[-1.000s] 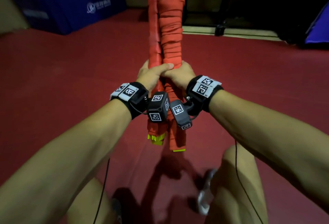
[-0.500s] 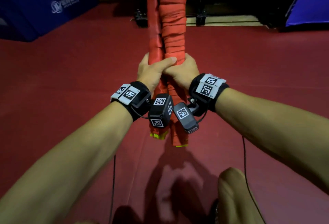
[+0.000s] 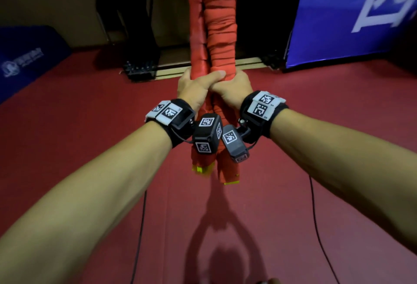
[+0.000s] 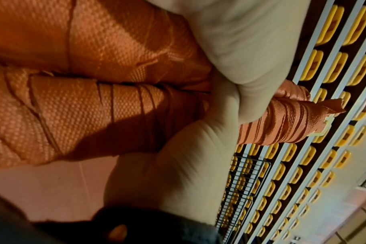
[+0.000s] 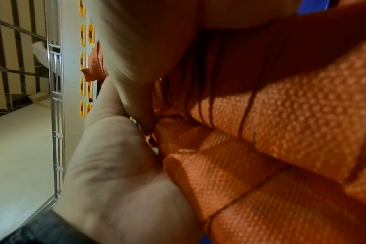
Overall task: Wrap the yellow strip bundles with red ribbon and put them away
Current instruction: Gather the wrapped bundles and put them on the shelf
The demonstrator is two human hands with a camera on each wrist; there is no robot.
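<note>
- Wrapping looks done: two yellow strip bundles stand upright side by side, running from 12 o'clock down past frame centre, touching along their length.
- Red ribbon covers both in overlapping turns. Yellow shows only at the bottom ends and at one patch at the top edge.
- Putting away is not yet done, by my reading. Both bundles hang clear above the red floor, and no storage spot can be told in the head view.
- Left hand, at centre: fingers curled tight round the 9 o'clock bundle, thumb laid across onto its neighbour.
- Right hand, touching the left: fingers closed round the 3 o'clock bundle. Fingertips are on the far side, hidden.
- Both wrist views confirm palms pressed on ribbon weave, no gap.
- Blue banner at 2 o'clock, blue mat at 9 o'clock.
</note>
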